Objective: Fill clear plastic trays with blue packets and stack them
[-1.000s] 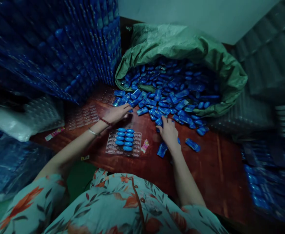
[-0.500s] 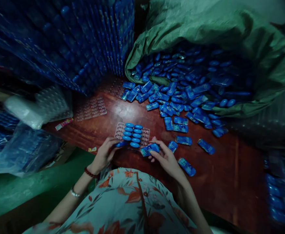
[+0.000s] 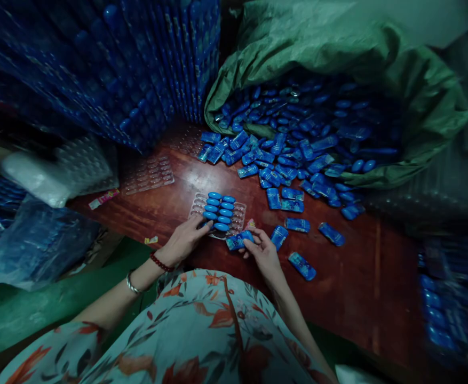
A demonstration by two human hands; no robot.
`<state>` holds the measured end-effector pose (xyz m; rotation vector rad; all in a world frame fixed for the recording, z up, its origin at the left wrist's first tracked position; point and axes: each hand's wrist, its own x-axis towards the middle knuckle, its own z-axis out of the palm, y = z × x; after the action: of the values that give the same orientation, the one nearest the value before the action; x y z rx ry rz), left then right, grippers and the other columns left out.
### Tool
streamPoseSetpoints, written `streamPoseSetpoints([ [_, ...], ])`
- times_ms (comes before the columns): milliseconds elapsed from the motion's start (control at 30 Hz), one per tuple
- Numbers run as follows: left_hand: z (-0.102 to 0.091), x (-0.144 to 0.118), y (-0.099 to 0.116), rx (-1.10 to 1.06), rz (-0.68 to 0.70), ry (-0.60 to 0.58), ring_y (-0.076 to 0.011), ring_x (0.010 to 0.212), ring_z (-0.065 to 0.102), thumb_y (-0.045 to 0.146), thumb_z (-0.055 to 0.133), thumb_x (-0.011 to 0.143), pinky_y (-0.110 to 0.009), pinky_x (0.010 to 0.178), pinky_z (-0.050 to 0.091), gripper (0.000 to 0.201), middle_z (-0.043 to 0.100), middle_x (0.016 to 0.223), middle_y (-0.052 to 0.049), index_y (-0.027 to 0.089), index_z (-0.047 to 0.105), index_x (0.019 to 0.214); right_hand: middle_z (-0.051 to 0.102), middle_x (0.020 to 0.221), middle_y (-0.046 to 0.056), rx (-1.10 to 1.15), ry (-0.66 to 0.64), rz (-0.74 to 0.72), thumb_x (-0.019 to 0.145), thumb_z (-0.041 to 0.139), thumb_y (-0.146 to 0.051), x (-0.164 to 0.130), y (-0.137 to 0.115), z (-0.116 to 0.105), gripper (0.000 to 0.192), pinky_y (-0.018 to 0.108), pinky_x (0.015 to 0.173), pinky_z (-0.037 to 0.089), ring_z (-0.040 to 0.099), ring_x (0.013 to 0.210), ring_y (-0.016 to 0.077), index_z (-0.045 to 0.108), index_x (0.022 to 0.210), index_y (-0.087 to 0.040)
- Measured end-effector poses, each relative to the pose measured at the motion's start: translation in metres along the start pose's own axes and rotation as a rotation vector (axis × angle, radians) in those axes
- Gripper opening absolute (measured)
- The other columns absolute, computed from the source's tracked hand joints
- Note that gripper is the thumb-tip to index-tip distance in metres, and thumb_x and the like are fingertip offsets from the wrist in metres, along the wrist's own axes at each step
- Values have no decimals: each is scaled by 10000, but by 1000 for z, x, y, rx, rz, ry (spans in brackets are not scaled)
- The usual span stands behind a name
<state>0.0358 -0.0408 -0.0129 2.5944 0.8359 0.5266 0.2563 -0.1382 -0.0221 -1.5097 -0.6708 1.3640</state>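
Observation:
A clear blister tray (image 3: 198, 204) lies on the dark red table (image 3: 349, 277), with two rows of blue oval capsules (image 3: 219, 210) pressed into its middle pockets. My left hand (image 3: 185, 239) rests at the tray's near left edge, fingertips at a blue capsule by the lowest row. My right hand (image 3: 261, 250) is just right of the tray's near corner and grips a blue wrapped packet (image 3: 237, 240). Many loose blue packets (image 3: 285, 176) spill across the table from an open green sack (image 3: 330, 53).
Tall stacks of filled blue trays (image 3: 129, 69) lean at the left. Empty clear trays (image 3: 148, 175) and a white plastic bundle (image 3: 33, 178) lie at the far left, a clear bag (image 3: 37, 242) below them. Single packets (image 3: 301, 265) lie right of my hand.
Both hands came back from the packet pile to the tray's near edge. My right hand now carries a packet, and my left hand has moved onto the tray's lower left corner.

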Motion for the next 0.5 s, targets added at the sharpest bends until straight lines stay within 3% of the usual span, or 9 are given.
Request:
streamPoseSetpoints([
  [100,0,-9,-5,-66,-137,164,-168,972,539,142,406,901,-296,804,493,357,473,1166,-92,253,551,1207,634,879,32,-208,64,-196,777,613,-364,-8,-5,4,276,235,527,502,618,691,144,560,1000,-211],
  [200,0,-18,-10,-185,-373,411,-152,913,558,197,445,901,-307,816,496,312,527,1058,-78,227,558,1190,626,972,47,-475,56,-504,846,543,-271,-12,-9,14,179,305,759,518,602,883,170,606,1006,-224],
  [267,0,-22,-12,-252,-463,502,-150,868,574,241,461,901,-309,796,501,257,581,962,-63,198,583,1122,617,1000,55,-643,-5,-677,876,486,-202,-10,-11,22,220,322,854,488,585,950,173,608,1056,-234],
  [400,-3,-11,-24,-292,-422,511,-148,834,590,250,462,897,-282,756,497,205,626,901,-54,181,622,1007,601,980,80,-1096,-148,-799,869,390,-65,0,-16,38,366,311,784,490,579,872,178,581,1145,-210],
  [500,-8,23,-47,-251,-343,496,-145,805,586,246,481,886,-266,723,489,199,633,881,-53,170,626,998,587,935,82,-1380,-174,-773,832,375,2,2,-26,48,407,325,752,476,563,823,185,589,1114,-197],
])
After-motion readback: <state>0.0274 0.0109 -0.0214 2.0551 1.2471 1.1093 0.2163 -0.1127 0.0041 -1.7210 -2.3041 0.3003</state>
